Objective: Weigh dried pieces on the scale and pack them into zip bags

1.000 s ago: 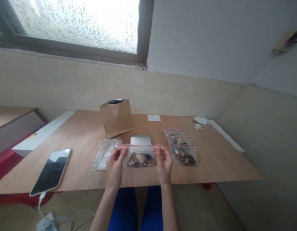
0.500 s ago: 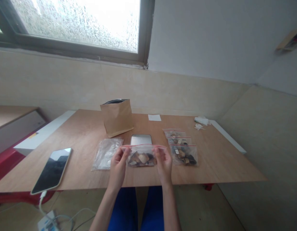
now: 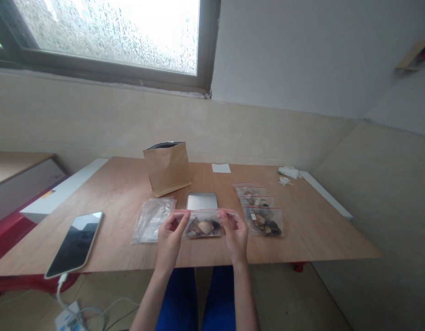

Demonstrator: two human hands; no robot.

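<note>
Between my hands a clear zip bag (image 3: 204,227) with a red-edged top holds brown, pale and dark pieces that look like dried slices. My left hand (image 3: 170,234) pinches the left end of its top strip, and my right hand (image 3: 234,231) pinches the right end. Just behind the bag lies a flat scale with a silver top (image 3: 201,200), partly covered by it. Right of my right hand, several similar filled zip bags (image 3: 263,222) overlap in a row. Beside my left hand is a stack of clear plastic bags (image 3: 152,222).
An open brown paper pouch (image 3: 168,169) stands at the back left. A phone (image 3: 75,243) on a white cable lies near the left front edge. A white paper (image 3: 221,168) and crumpled white scraps (image 3: 288,173) lie along the back of the wooden table (image 3: 315,230).
My fingers have shifted slightly along the top strip of the bag, the left thumb a little inward. The bag stays nearly in place; everything else is unmoved.
</note>
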